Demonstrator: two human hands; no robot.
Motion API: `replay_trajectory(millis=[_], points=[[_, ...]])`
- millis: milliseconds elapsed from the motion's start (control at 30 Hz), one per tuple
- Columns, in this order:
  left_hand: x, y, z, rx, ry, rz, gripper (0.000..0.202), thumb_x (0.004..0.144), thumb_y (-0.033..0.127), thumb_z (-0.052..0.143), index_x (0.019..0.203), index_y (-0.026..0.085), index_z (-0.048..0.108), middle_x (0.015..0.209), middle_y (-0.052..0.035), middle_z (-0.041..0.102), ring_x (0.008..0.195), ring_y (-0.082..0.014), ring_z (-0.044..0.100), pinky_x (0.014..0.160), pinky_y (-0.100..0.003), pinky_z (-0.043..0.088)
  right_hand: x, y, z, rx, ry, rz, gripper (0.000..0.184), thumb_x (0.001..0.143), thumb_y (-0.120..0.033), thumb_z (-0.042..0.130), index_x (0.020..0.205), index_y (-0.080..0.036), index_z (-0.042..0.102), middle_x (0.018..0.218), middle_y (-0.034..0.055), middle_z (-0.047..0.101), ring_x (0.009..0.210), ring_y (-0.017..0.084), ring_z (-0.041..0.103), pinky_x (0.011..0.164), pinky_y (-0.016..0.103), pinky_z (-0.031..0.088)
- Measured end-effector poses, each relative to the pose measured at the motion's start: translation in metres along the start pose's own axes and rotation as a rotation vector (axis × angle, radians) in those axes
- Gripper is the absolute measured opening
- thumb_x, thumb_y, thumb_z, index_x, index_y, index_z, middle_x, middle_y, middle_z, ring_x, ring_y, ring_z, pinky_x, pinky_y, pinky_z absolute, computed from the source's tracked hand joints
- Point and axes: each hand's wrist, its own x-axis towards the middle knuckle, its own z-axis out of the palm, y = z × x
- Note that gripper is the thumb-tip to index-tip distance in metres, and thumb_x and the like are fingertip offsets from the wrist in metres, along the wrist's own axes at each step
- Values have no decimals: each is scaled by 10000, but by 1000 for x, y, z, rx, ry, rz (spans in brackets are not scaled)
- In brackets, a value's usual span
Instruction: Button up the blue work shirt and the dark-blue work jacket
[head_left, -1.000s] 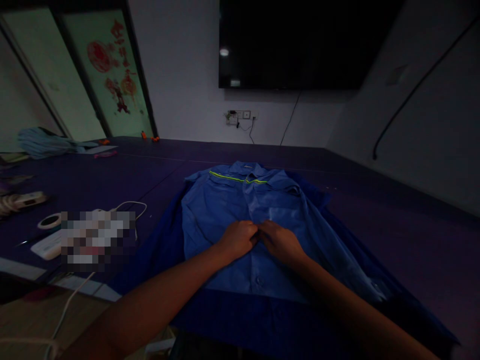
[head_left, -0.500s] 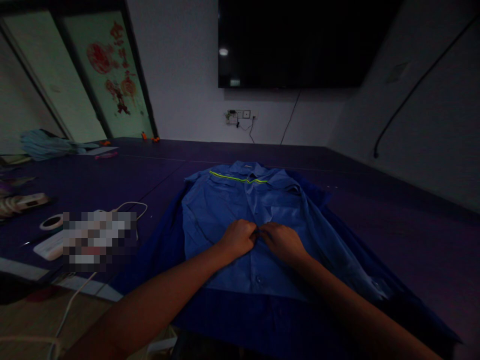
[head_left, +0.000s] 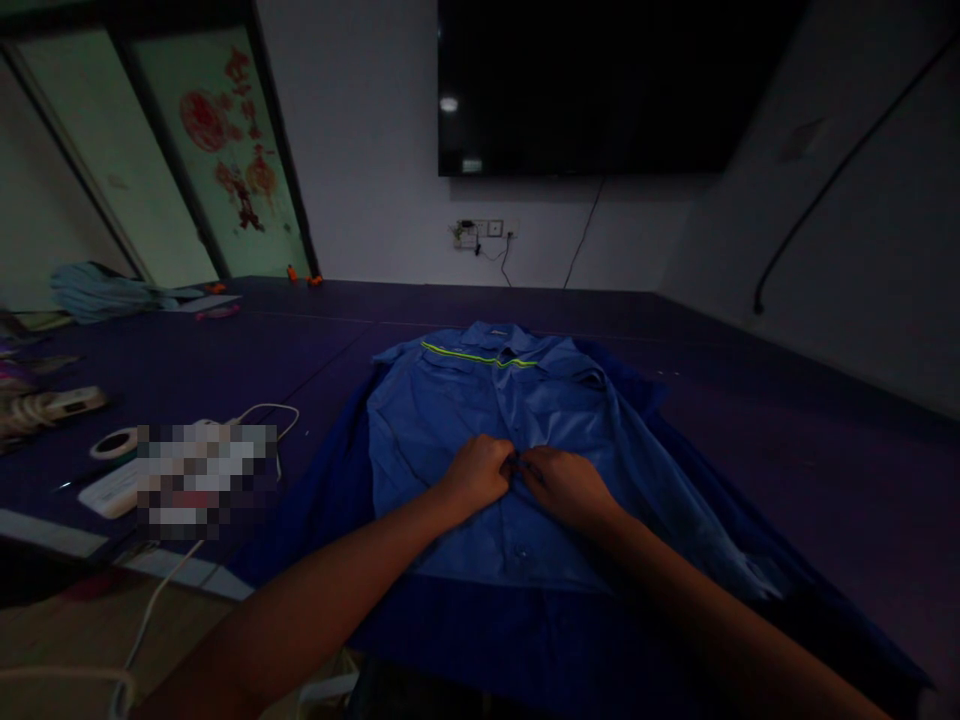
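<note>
A blue work shirt [head_left: 442, 420] with a yellow-green stripe across the chest lies flat, collar away from me, on a darker blue cloth [head_left: 330, 490] spread over the purple table [head_left: 787, 440]. My left hand [head_left: 480, 472] and my right hand [head_left: 562, 485] meet at the shirt's front placket, mid-chest. Both are curled, fingertips pinched together on the fabric at the closure. What exactly sits between the fingertips is hidden in the dim light.
At the left lie a tape roll [head_left: 114, 441], a white device [head_left: 105, 492] with a white cable [head_left: 262, 410], and a blurred patch. A light blue garment [head_left: 105, 292] is heaped at the far left. A dark screen [head_left: 600, 85] hangs on the wall.
Both hands stay pinched at the placket, having shifted only slightly. The view has drifted a little.
</note>
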Motion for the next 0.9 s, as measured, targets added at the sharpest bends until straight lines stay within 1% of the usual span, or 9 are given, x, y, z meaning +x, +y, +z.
replay_trajectory(millis=[400, 567, 767, 900], points=[[0, 3, -3, 18, -16, -14, 188, 719, 115, 456, 762, 145, 636, 755, -92, 652, 766, -203, 607, 634, -266, 404, 0, -1, 2, -82, 3, -29, 194, 867, -189, 408, 900, -152, 596, 861, 74, 642, 753, 202, 617, 594, 245, 385], [-1, 3, -3, 43, -26, 1, 192, 731, 127, 441, 774, 142, 628, 762, -103, 648, 767, -216, 608, 634, -281, 409, 0, -3, 0, -110, 8, -44, 218, 871, -194, 393, 881, -146, 605, 859, 85, 645, 760, 213, 618, 593, 252, 391], [-2, 7, -4, 85, -66, -10, 208, 749, 140, 422, 837, 141, 610, 791, -119, 638, 781, -233, 604, 654, -303, 425, -1, -5, -3, -141, 10, -25, 218, 859, -189, 392, 840, -144, 604, 828, 88, 650, 723, 211, 623, 562, 247, 375], [-3, 9, -4, 100, -69, -1, 224, 757, 136, 411, 883, 144, 596, 809, -118, 636, 788, -232, 600, 675, -312, 431, -2, -6, -5, -123, -3, 2, 202, 847, -211, 411, 825, -156, 604, 815, 76, 650, 721, 199, 621, 556, 236, 363]])
